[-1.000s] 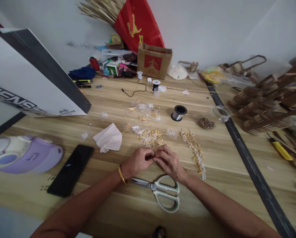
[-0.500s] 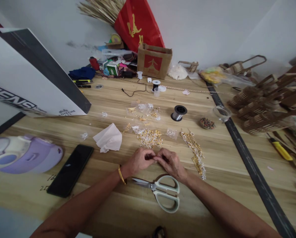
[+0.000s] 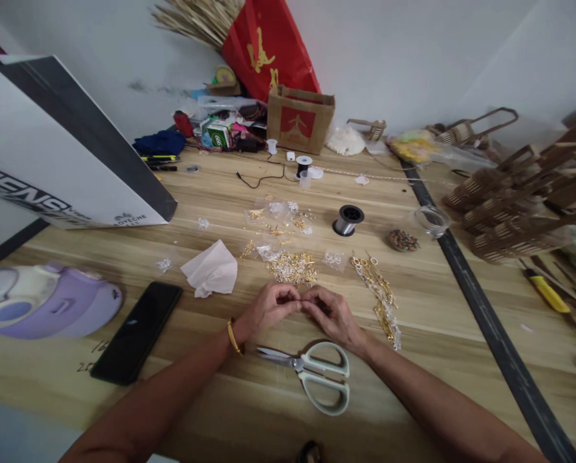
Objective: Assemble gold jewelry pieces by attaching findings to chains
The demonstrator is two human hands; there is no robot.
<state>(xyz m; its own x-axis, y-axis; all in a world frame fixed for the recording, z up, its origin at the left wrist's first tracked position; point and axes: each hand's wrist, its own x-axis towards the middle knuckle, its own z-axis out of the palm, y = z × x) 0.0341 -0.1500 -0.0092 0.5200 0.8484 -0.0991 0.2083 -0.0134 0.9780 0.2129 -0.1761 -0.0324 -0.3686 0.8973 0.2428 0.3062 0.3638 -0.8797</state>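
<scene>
My left hand (image 3: 272, 305) and my right hand (image 3: 332, 314) meet fingertip to fingertip over the table, both in a pinch. What sits between the fingertips is too small to make out. Just beyond them lies a pile of gold and silver beads and findings (image 3: 292, 266). Below the hands rest scissors (image 3: 298, 370) with pale handles, blades pointing left. Right of my right hand are beaded strands (image 3: 377, 292) in gold and silver. A small clear bag of rings (image 3: 333, 259) lies near the pile.
A spool of wire (image 3: 348, 220) stands behind, near a heap of dark beads (image 3: 404, 240) and a clear jar (image 3: 432, 222). To the left are a tissue (image 3: 209, 270), a phone (image 3: 137, 332), a purple container (image 3: 71, 302) and a large box (image 3: 61, 148). Woven baskets (image 3: 514, 199) stand at right.
My left hand has shifted slightly left and its fingers have opened into a wider curl, the fingertips still meeting those of my right hand. The things on the table have not moved.
</scene>
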